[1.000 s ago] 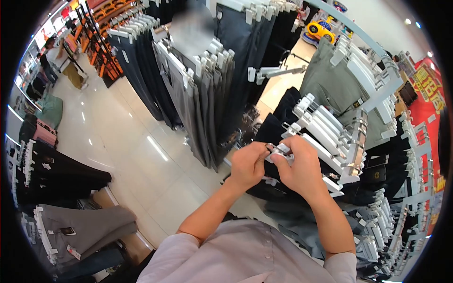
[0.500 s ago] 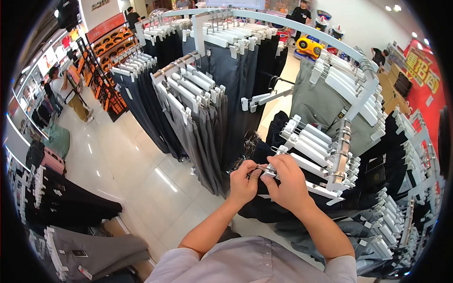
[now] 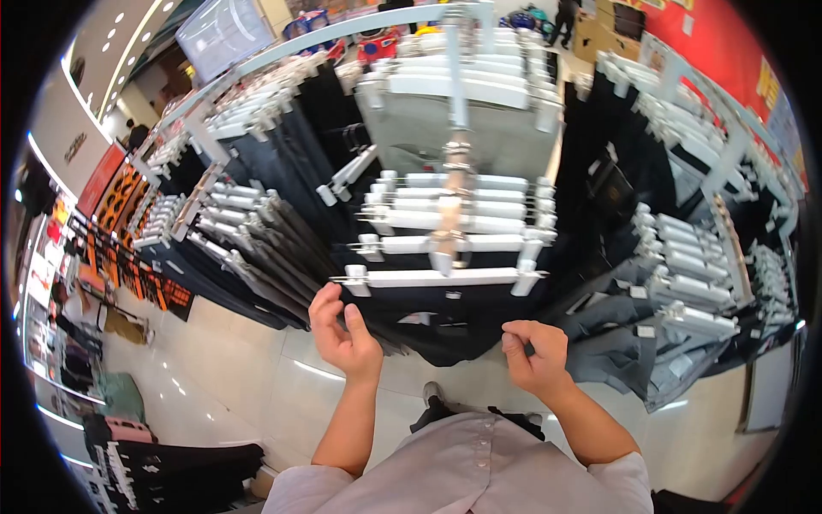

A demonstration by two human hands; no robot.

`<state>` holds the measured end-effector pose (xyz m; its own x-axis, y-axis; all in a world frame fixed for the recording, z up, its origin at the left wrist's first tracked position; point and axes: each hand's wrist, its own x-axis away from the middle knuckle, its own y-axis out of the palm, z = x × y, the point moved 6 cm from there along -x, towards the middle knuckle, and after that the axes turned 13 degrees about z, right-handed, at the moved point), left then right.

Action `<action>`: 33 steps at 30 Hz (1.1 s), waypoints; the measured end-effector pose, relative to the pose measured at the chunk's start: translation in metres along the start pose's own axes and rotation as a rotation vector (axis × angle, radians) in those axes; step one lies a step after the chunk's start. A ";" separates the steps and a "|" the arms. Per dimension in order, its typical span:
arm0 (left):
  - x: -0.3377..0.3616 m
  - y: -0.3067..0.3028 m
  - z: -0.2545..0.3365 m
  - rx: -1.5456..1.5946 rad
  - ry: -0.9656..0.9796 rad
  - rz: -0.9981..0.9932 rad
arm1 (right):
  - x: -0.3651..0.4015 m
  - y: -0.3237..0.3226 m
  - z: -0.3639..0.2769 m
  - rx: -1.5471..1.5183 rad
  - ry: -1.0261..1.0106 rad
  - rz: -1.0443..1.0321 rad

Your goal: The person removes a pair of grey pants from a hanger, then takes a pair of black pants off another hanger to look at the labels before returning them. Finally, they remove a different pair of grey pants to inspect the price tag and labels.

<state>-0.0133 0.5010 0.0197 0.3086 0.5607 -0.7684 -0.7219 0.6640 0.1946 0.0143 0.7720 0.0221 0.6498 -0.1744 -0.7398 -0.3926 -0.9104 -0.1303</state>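
Black trousers (image 3: pixel 428 321) hang by their waist from a white clip hanger (image 3: pixel 441 278) at the front of the middle rail (image 3: pixel 453 171). My left hand (image 3: pixel 345 336) is just below the hanger's left clip, its fingers apart and nothing in it. At the right edge of the trousers is my right hand (image 3: pixel 535 349), thumb and forefinger curled close together. Whether it pinches the fabric is too small to tell. More white hangers (image 3: pixel 462 217) with dark and grey trousers hang behind this one.
Racks of grey and dark trousers (image 3: pixel 274 248) stand to the left, and grey trousers (image 3: pixel 608 343) hang at the right. A pink suitcase (image 3: pixel 128 428) and a person (image 3: pixel 86 308) are at the far left. Another person (image 3: pixel 565 21) stands at the back.
The view has turned to the right, bringing the middle rail straight ahead. My hands, earlier together at a hanger's clip, have moved apart, and the left has let go.
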 end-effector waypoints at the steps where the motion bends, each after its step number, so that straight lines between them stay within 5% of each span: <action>1: 0.012 0.013 0.020 0.032 0.049 -0.090 | 0.006 -0.020 0.003 -0.018 0.006 0.039; 2: 0.028 0.024 0.042 0.060 0.095 -0.180 | 0.012 -0.041 0.003 -0.007 -0.003 0.048; 4: 0.075 0.058 0.075 0.299 -0.130 -0.246 | 0.019 -0.084 -0.001 0.009 -0.020 0.048; 10: 0.243 0.145 0.134 0.327 -0.735 -0.593 | 0.050 -0.209 -0.004 -0.074 0.040 0.078; 13: 0.286 0.163 0.159 0.232 -0.625 -0.841 | 0.054 -0.253 0.008 -0.016 0.055 0.055; 20: 0.301 0.186 0.188 0.179 -0.580 -0.832 | 0.071 -0.316 0.044 0.339 0.124 -0.045; 26: 0.305 0.203 0.202 0.094 -0.306 -0.748 | 0.107 -0.315 0.084 0.294 0.476 -0.316; 31: 0.312 0.203 0.193 0.146 -0.488 -0.789 | 0.101 -0.310 0.075 0.558 0.285 -0.366; 33: 0.314 0.202 0.190 0.152 -0.622 -0.874 | 0.116 -0.307 0.094 0.571 0.435 -0.451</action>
<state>0.0549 0.9051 -0.0665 0.9700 -0.0122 -0.2427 -0.0286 0.9861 -0.1637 0.1486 1.0668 -0.0856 0.9698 -0.0755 -0.2320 -0.2281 -0.6186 -0.7519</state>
